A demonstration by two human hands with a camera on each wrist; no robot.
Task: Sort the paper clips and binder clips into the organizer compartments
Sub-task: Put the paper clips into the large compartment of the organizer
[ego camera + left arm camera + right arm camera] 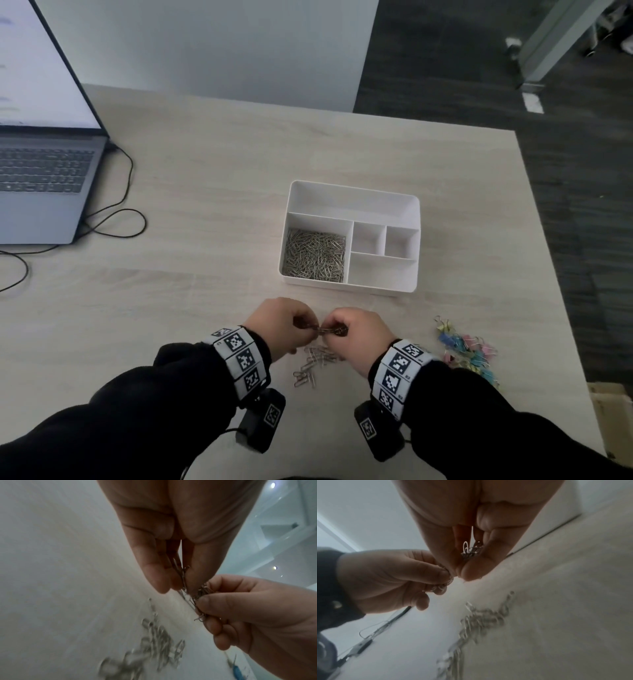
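Note:
Both hands hover close together above the table's near edge. My left hand (295, 325) pinches a bunch of silver paper clips (323, 330), and my right hand (339, 328) pinches the same tangled bunch from the other side. The left wrist view shows that bunch of clips (184, 580) squeezed between thumb and fingers. A small loose pile of paper clips (313, 365) lies on the table right under the hands. The white organizer (352, 202) stands just beyond, its front left compartment full of paper clips (315, 255). Pastel binder clips (467, 353) lie in a heap to the right.
An open laptop (44, 178) with a black cable (116, 219) sits at the far left. The table's right edge (548, 260) runs close past the binder clips, with dark floor beyond. The organizer's other compartments (383, 272) hold nothing.

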